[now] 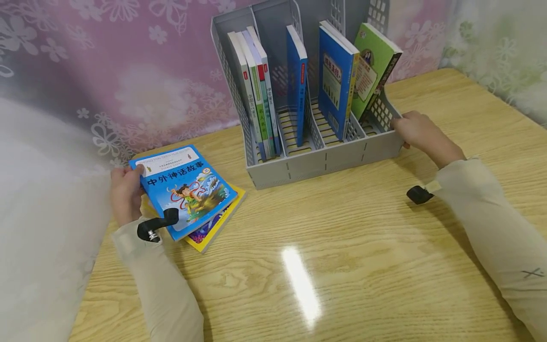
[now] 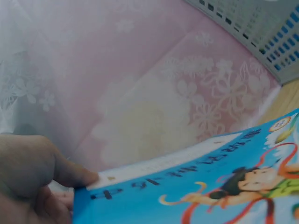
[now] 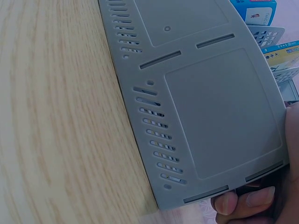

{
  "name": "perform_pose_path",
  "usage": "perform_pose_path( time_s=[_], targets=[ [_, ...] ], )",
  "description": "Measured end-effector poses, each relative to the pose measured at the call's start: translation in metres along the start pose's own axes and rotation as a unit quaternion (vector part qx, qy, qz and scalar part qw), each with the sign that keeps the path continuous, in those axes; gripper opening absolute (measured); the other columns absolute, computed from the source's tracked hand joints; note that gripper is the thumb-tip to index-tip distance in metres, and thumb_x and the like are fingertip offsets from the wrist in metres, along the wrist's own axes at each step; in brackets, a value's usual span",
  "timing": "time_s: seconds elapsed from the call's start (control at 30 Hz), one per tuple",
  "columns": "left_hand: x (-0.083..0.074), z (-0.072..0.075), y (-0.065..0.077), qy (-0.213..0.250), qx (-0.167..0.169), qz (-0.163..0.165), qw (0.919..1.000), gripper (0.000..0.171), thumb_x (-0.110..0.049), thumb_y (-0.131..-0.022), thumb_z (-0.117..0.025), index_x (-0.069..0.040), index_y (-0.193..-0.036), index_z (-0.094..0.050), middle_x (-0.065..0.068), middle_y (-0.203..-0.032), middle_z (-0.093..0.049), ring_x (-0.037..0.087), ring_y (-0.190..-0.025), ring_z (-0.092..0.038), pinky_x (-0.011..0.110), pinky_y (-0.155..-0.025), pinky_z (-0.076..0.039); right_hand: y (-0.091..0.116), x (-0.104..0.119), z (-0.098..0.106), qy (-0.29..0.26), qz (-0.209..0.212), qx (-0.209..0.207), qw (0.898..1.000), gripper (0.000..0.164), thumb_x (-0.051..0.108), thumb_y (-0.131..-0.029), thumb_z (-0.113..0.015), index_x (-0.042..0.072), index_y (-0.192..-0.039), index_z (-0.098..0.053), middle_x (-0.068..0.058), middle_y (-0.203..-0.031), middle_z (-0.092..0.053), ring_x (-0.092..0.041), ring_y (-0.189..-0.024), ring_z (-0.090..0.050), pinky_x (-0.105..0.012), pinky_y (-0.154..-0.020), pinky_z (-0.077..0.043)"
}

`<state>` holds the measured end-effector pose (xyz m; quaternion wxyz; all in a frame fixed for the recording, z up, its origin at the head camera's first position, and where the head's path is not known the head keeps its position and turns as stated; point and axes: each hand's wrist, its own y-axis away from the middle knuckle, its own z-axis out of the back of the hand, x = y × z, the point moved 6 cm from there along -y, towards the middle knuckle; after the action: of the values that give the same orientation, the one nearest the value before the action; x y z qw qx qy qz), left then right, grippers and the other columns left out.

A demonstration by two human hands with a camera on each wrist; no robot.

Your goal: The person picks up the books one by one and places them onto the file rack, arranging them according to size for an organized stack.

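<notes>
My left hand (image 1: 127, 192) pinches the left edge of a blue book (image 1: 171, 167) with a cartoon figure on its cover. In the left wrist view the thumb (image 2: 77, 173) lies on the cover's corner. A yellow-edged book (image 1: 220, 225) is under the blue one, mostly covered by it. My right hand (image 1: 423, 135) grips the front right corner of a grey desk file organizer (image 1: 305, 164). Seen from the right wrist, fingertips (image 3: 259, 198) curl around the end of its grey front panel (image 3: 224, 121).
Several thin books (image 1: 260, 95) stand in the organizer's left slot. A blue book (image 1: 297, 90), another blue book (image 1: 337, 80) and a leaning green book (image 1: 372, 71) fill other slots. Wood-grain table (image 1: 342, 247) lies below; a flowered pink curtain (image 1: 171, 80) hangs behind.
</notes>
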<state>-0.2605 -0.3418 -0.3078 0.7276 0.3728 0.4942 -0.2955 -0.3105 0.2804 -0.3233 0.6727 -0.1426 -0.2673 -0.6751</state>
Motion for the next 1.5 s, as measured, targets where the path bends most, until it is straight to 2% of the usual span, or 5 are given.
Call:
perform_pose_path(
  time_s=[0.17, 0.53, 0.8, 1.0, 1.5],
  targets=[
    [-0.028, -0.003, 0.01, 0.154, -0.042, -0.133, 0.9782, 0.017, -0.014, -0.098, -0.053, -0.014, -0.104, -0.038, 0.003, -0.1, -0.047, 0.01, -0.08, -0.054, 0.017, -0.064, -0.044, 0.0, 0.0, -0.001, -0.001, 0.001, 0.002, 1.0, 0.039, 0.027, -0.096, -0.025, -0.002, -0.083, -0.048, -0.008, -0.055, -0.051, -0.028, -0.062, -0.046, -0.036, -0.058, -0.033],
    [-0.072, -0.019, 0.04, 0.313, 0.002, -0.393, 0.8647, 0.027, 0.004, -0.09, -0.062, -0.004, -0.113, -0.053, 0.02, -0.103, -0.07, 0.028, -0.09, -0.068, 0.029, -0.076, -0.052, 0.002, 0.0, 0.0, -0.002, -0.001, -0.005, 1.0, 0.042, 0.029, -0.096, -0.025, -0.005, -0.09, -0.05, -0.009, -0.055, -0.051, -0.028, -0.06, -0.045, -0.036, -0.057, -0.033],
    [-0.06, -0.033, 0.039, 0.05, 0.149, -0.366, 0.9171, 0.051, 0.001, -0.081, -0.075, -0.014, -0.128, -0.059, 0.003, -0.121, -0.066, 0.014, -0.107, -0.062, 0.027, -0.089, -0.048, 0.002, -0.002, 0.003, -0.001, -0.002, -0.001, 1.0, 0.041, 0.028, -0.097, -0.023, -0.002, -0.084, -0.047, -0.011, -0.058, -0.053, -0.034, -0.072, -0.05, -0.038, -0.062, -0.034],
    [-0.064, -0.05, 0.047, -0.173, 0.121, -0.393, 0.895, 0.053, -0.016, -0.088, -0.07, -0.017, -0.138, -0.053, 0.01, -0.133, -0.059, 0.021, -0.116, -0.058, 0.037, -0.093, -0.046, 0.002, -0.004, 0.003, 0.002, 0.002, -0.002, 1.0, 0.04, 0.028, -0.097, -0.024, -0.002, -0.083, -0.047, -0.012, -0.059, -0.054, -0.035, -0.073, -0.052, -0.038, -0.063, -0.035],
    [-0.088, -0.061, 0.072, -0.151, 0.031, -0.418, 0.8955, 0.045, -0.015, -0.085, -0.073, -0.013, -0.129, -0.062, 0.01, -0.123, -0.065, 0.019, -0.111, -0.062, 0.031, -0.091, -0.048, 0.0, 0.0, -0.001, -0.004, 0.001, 0.006, 1.0, 0.04, 0.027, -0.096, -0.024, -0.001, -0.08, -0.047, -0.009, -0.055, -0.051, -0.027, -0.06, -0.045, -0.036, -0.058, -0.034]
  ],
)
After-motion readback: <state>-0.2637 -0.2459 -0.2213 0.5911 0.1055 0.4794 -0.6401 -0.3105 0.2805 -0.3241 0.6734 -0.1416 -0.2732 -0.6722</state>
